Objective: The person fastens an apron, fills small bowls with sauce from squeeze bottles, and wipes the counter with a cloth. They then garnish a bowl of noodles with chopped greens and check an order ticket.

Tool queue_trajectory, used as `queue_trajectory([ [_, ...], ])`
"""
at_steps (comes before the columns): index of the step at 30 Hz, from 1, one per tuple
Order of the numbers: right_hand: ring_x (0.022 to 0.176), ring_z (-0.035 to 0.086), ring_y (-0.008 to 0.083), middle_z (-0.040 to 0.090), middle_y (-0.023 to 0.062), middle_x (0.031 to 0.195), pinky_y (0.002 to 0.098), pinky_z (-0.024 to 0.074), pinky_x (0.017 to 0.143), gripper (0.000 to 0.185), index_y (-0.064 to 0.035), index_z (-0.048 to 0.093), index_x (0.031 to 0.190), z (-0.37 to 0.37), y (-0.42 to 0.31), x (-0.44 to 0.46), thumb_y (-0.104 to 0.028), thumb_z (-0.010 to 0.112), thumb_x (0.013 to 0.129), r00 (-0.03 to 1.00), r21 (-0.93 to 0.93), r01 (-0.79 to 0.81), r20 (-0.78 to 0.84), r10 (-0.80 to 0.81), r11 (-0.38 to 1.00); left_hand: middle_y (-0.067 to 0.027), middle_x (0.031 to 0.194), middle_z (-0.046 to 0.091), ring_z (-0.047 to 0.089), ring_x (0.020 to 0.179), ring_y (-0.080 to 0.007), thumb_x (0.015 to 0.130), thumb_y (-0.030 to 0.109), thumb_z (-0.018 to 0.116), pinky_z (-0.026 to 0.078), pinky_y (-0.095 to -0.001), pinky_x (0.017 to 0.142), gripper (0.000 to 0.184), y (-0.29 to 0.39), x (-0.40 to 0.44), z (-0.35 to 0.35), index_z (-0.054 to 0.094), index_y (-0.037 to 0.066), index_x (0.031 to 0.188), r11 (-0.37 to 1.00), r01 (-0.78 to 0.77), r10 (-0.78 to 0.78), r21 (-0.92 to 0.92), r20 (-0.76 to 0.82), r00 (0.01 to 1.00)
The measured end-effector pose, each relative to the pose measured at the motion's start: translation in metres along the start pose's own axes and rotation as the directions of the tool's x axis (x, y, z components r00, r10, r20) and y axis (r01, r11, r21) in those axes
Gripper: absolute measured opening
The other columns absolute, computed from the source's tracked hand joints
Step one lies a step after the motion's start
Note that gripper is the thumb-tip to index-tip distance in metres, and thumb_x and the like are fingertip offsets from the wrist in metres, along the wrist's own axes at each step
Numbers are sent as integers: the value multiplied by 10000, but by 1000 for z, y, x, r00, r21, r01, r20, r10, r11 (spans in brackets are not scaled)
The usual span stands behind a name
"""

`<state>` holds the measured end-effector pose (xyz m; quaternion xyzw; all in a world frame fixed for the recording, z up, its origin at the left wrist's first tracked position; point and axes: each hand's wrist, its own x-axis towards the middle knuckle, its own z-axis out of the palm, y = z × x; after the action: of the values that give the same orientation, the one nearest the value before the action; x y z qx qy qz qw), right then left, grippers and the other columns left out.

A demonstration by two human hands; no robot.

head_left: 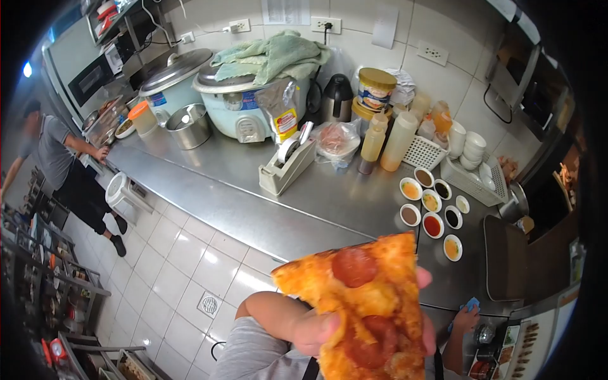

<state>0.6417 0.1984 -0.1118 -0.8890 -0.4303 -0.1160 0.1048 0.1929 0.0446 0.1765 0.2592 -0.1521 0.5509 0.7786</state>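
A pepperoni pizza slice (373, 304) is raised close in front of me and hides much of my body. My left hand (313, 332) is closed on its left side, the thumb pressing the cheesy top. Fingertips show along the slice's right edge; they look like my right hand (429, 330), mostly hidden behind it. Beyond the slice, on the steel counter (247, 202), stand several small sauce cups (432, 225) with orange, red, brown and black sauces.
Rice cookers (237, 104), a tape dispenser (286, 168), squeeze bottles (399, 140) and a basket of white bowls (472, 177) line the counter. At right, another hand (465, 321), apparently a co-worker's, holds a blue cloth (470, 304). A person (54, 152) stands far left near a white stool (121, 190).
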Motion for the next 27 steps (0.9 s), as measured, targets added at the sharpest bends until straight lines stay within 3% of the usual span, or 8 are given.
queue_trajectory([
  [1, 994, 466, 285, 468, 108, 1098, 466, 369, 784, 379, -165, 445, 1125, 3, 2, 2, -289, 477, 768, 1000, 5, 5, -18, -5, 1000, -281, 1019, 446, 484, 937, -323, 679, 476, 607, 396, -388, 808, 842, -2, 2, -2, 165, 97, 1287, 997, 65, -64, 32, -37, 997],
  [3, 997, 464, 283, 471, 106, 1094, 472, 366, 781, 374, -167, 447, 1122, 0, 3, 1, -286, 476, 769, 999, 11, 1, -37, 0, 1000, -278, 1006, 456, 487, 924, -305, 673, 485, 609, 399, -369, 794, 850, -6, 4, 3, 176, 81, 1283, 998, 28, -23, 63, -68, 997],
  [5, 998, 462, 279, 471, 103, 1093, 477, 366, 777, 371, -170, 450, 1118, -11, -2, -3, -289, 484, 768, 1000, 26, 26, -4, -26, 999, -271, 1002, 466, 477, 941, -292, 675, 503, 598, 393, -368, 798, 854, -12, 4, 7, 178, 79, 1286, 991, -134, 134, -17, -30, 991],
  [9, 1001, 460, 275, 467, 96, 1099, 471, 369, 781, 376, -171, 448, 1117, -7, -1, -3, -287, 502, 764, 1000, 23, 4, -25, -4, 1000, -264, 1007, 471, 469, 960, -291, 675, 534, 582, 382, -371, 810, 875, -3, 6, 12, 162, 86, 1297, 988, 51, -37, 146, -93, 995],
  [11, 1015, 451, 272, 459, 90, 1114, 466, 370, 788, 383, -177, 444, 1121, -2, 2, 0, -281, 516, 760, 1000, 45, 19, -21, -18, 999, -342, 846, 449, 558, 544, -297, 795, 401, 497, 506, -278, 512, 709, -14, 13, 24, 212, -74, 1238, 960, -227, 258, 163, -208, 944],
  [12, 1015, 451, 272, 459, 90, 1114, 466, 370, 788, 383, -177, 444, 1121, -2, 2, -1, -281, 516, 760, 1000, 44, 17, -19, -16, 999, -342, 846, 449, 558, 544, -297, 795, 401, 497, 506, -278, 512, 709, -15, 14, 24, 212, -74, 1238, 961, -225, 256, 162, -209, 944],
  [27, 1015, 451, 277, 454, 97, 1114, 474, 366, 791, 380, -177, 439, 1127, -11, -5, -4, -287, 491, 768, 1000, 20, -24, -14, 24, 1000, -264, 1061, 440, 465, 981, -293, 721, 596, 477, 379, -406, 824, 834, 2, 20, -21, 133, 117, 1311, 984, -121, 97, 133, 177, 979],
])
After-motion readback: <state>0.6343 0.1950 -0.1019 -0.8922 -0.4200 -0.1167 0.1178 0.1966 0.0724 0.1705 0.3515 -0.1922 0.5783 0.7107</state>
